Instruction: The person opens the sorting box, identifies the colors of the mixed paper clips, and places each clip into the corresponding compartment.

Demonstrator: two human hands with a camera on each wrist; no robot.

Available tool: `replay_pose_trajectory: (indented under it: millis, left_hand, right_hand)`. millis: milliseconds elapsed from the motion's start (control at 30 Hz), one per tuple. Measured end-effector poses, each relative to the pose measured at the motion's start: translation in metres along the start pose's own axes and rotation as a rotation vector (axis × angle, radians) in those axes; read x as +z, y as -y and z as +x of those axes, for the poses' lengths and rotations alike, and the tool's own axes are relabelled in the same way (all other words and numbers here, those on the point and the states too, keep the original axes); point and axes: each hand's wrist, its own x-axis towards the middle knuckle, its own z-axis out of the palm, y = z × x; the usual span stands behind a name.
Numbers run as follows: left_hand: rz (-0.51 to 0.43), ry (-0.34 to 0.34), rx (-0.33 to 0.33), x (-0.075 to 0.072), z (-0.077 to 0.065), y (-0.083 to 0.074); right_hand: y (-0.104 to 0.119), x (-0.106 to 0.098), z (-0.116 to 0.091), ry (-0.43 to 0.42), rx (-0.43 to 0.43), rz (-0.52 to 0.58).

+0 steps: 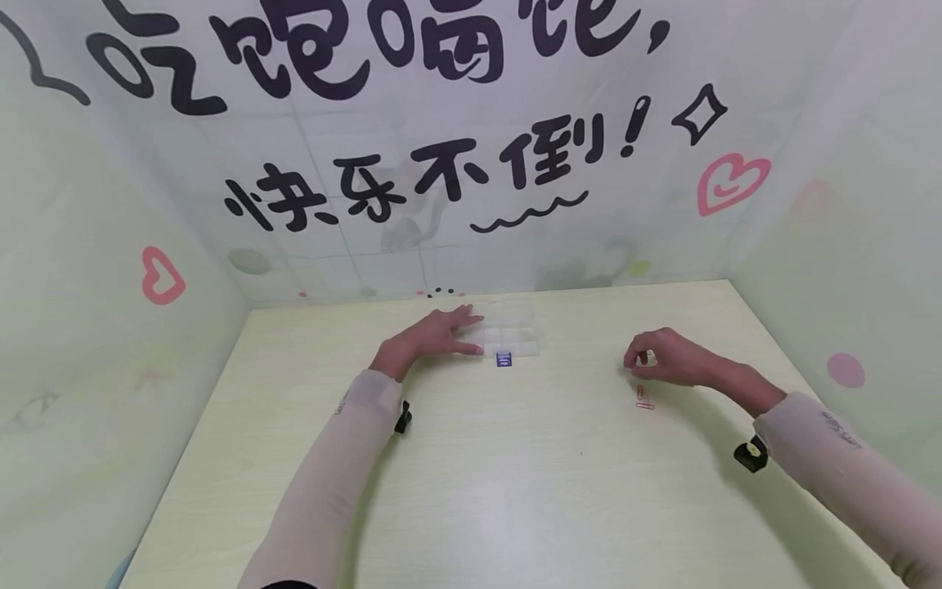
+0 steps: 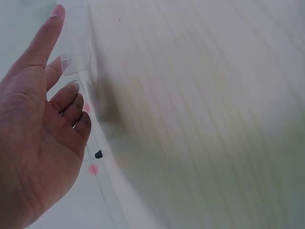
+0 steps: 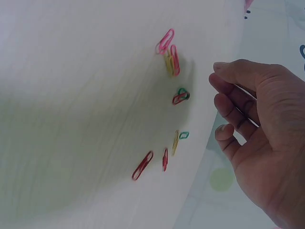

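A clear plastic compartment box with a small blue label at its front lies near the table's back edge. My left hand rests at its left end, thumb along the front and fingers spread toward the rear. In the left wrist view, the box shows beside the extended thumb. My right hand is poised low over the table at the right, fingers loosely bent, thumb tip close to the index finger. Nothing shows between them. Beside this hand lie several paper clips in red, pink, yellow and green.
The pale wooden table meets a printed curtain with lettering at the back and light panels on both sides. Red clips lie in front of the right hand. Both sleeves carry a black wrist device.
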Motion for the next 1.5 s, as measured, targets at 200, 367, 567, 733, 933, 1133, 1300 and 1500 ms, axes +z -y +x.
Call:
replay_pose_trajectory:
  millis: [200, 367, 567, 733, 933, 1133, 1300, 1500]
  left_hand:
    - [-0.012, 0.0, -0.005, -0.001, -0.001, -0.002]
    - [-0.006, -0.001, -0.004, -0.001, -0.001, -0.003]
    - [-0.006, -0.003, 0.002, -0.001, -0.001, -0.003]
    - [0.002, -0.002, 0.003, 0.0, 0.0, -0.002]
    - [0.004, -0.001, -0.012, 0.001, 0.001, -0.002]
    - [-0.001, 0.0, -0.02, 0.002, 0.001, -0.001]
    - [0.0, 0.0, -0.019, 0.002, 0.001, 0.0]
    - [0.004, 0.0, -0.016, 0.001, 0.001, 0.0]
  right_hand:
    - [-0.004, -0.003, -0.016, 0.044, 0.031, 0.01]
    - [-0.007, -0.002, -0.026, 0.07, 0.064, 0.014]
    - [-0.011, 0.002, -0.031, 0.077, 0.061, 0.027]
    - [-0.012, 0.006, -0.032, 0.071, 0.052, 0.057]
    - [-0.015, 0.01, -0.032, 0.056, 0.011, 0.062]
    - [-0.018, 0.012, -0.03, 0.058, -0.03, 0.076]
    - [-0.019, 0.014, -0.028, 0.059, -0.049, 0.097]
    - [-0.017, 0.013, -0.027, 0.077, -0.04, 0.125]
